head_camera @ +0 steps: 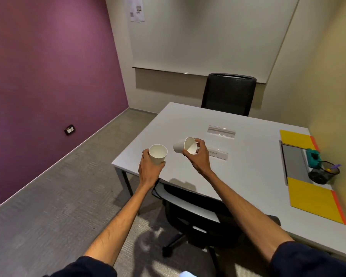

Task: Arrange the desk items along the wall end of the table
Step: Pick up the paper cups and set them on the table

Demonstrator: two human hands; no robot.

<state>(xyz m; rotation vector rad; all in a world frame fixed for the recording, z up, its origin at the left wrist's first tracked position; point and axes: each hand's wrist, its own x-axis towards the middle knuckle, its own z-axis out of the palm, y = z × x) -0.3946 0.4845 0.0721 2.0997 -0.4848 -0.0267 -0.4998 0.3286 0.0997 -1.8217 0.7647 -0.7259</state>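
Above the table's (248, 176) outer corner the left hand (148, 169) curls round an upright cup (158, 154), the right hand (198, 157) beside it grips a tipped cup (183, 147) near its rim, and the wall end lies well to the right, nearer the right hand.

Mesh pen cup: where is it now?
Head view, far right: the mesh pen cup stands on the white table by the beige wall, beside a teal object.
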